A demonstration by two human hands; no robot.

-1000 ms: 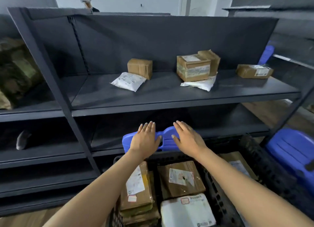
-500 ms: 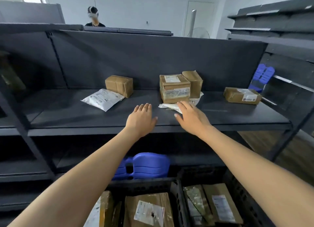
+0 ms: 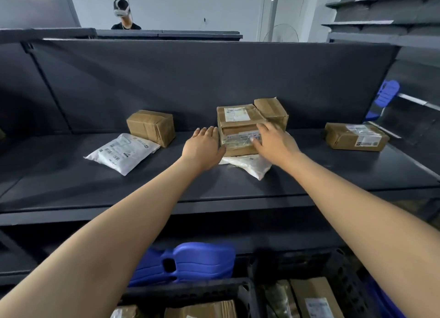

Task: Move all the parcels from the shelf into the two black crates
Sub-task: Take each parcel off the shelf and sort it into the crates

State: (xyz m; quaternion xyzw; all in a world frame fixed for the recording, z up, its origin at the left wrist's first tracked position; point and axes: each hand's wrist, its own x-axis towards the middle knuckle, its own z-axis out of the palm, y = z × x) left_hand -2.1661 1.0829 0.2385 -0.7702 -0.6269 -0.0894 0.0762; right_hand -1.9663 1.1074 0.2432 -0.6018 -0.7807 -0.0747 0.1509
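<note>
Labelled cardboard box sits between hands: left hand flat beside it, right hand spread across its front.

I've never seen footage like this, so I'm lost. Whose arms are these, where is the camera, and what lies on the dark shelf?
No machine here: a person wears a camera on the head, so this one picture looks forward and down along their own bare arms. The left hand lies flat against the left side of a labelled cardboard box, and the right hand rests spread on its front; the box is not lifted. That box sits on a white mailer bag on the dark shelf, with a smaller brown box close behind. Also there: a plain brown box, a second white bag and a far-right labelled box. Below, the left crate and right crate hold parcels.
</note>
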